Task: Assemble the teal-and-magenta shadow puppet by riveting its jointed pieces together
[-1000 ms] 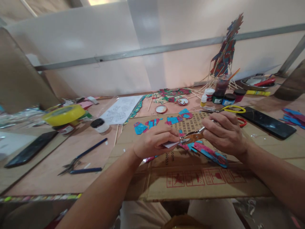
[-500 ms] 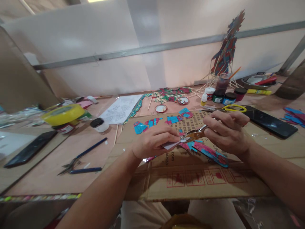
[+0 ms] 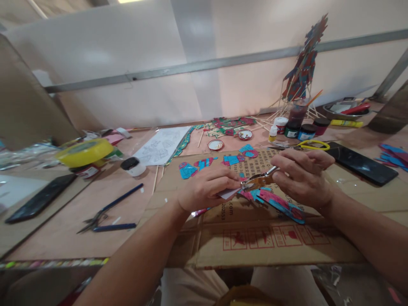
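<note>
My left hand [image 3: 208,189] pinches a small piece of white paper [image 3: 230,194], its fingers closed on the near side. A metal hole punch [image 3: 259,181] is gripped in my right hand [image 3: 301,178], fingers wrapped round its handles. The punch's jaw meets the paper's edge beside my left fingertips. Beneath the hands lie blue and pink painted cut-out pieces, the longest cut-out [image 3: 282,205] below the punch. Further cut-outs [image 3: 188,170] rest beyond my left hand. All of them lie on a flattened cardboard sheet [image 3: 210,242].
Blue-handled pliers [image 3: 111,208] lie at left, near a white jar [image 3: 133,167] and yellow tape roll [image 3: 84,151]. Behind are a drawing sheet [image 3: 162,144] and bead lids [image 3: 216,145]. Yellow scissors [image 3: 314,145], paint jars [image 3: 291,129] and a black phone [image 3: 363,163] stand or lie right.
Both hands stay in nearly the same place, with the paper and the hole punch still held together. The punch's head has shifted very slightly.
</note>
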The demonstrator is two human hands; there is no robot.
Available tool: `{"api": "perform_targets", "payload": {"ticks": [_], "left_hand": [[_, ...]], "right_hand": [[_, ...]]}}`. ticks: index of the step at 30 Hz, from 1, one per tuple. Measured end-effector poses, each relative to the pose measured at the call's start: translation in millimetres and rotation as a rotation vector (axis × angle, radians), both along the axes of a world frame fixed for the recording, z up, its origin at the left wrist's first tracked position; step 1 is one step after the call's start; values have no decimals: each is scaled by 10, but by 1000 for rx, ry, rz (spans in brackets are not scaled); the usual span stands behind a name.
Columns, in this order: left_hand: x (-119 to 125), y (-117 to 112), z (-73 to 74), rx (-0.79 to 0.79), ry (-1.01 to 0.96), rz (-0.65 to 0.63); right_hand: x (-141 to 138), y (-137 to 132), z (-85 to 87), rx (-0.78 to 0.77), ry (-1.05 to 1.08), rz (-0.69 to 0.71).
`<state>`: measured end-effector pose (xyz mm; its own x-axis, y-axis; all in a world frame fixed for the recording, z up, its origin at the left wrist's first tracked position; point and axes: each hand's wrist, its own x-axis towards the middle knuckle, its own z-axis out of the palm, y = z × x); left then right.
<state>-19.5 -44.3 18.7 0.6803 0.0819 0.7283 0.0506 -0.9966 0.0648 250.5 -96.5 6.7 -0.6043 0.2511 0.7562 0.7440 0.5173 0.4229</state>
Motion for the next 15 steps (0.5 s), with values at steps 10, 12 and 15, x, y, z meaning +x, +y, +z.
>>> {"api": "perform_targets", "payload": {"ticks": [10,12,15], "left_hand": [[-5,-2,-19,-6,3,21],[-3,1,-25,-9,3,11],[0,3,-31,-22,11,-14]], "right_hand": [[28,5,25,-3,-67,-6],[40,6,34,1,-90,-4],[53,12,55,3,-120,3]]}}
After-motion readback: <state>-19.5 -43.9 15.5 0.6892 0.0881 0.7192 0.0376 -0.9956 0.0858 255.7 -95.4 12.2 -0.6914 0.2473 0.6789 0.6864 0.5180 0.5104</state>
